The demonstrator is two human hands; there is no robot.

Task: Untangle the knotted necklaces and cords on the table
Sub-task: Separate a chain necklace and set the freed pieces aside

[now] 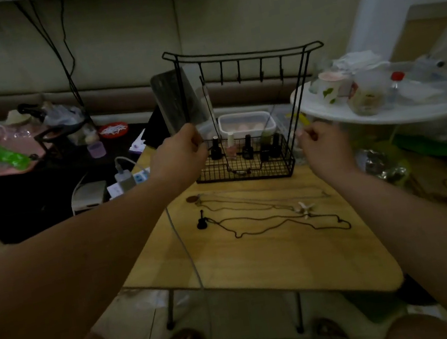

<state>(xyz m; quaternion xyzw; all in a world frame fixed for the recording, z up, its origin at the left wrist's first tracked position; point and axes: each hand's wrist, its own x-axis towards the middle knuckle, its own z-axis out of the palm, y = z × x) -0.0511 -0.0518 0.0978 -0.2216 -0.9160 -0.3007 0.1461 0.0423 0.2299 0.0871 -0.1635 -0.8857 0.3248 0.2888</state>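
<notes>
A black cord necklace with a guitar-shaped pendant (202, 222) lies spread on the wooden table (261, 266). Behind it lies a thin chain with a round brown pendant (192, 200). A pale starfish pendant (304, 209) rests on the cords to the right. Another beaded cord (212, 124) hangs from a hook of the black wire rack (242, 56) down into its basket. My left hand (181, 154) is raised at the rack's left side, its fingers curled close beside that hanging cord. My right hand (325, 143), blurred and with curled fingers, is at the rack's right side. I cannot see anything in either hand.
Nail polish bottles (247, 143) stand in the rack's basket, with a plastic box (247, 124) behind it. A white round table (383, 111) crowded with cups stands at the right. A power strip (130, 179) and a white cable (185, 251) are at the table's left edge.
</notes>
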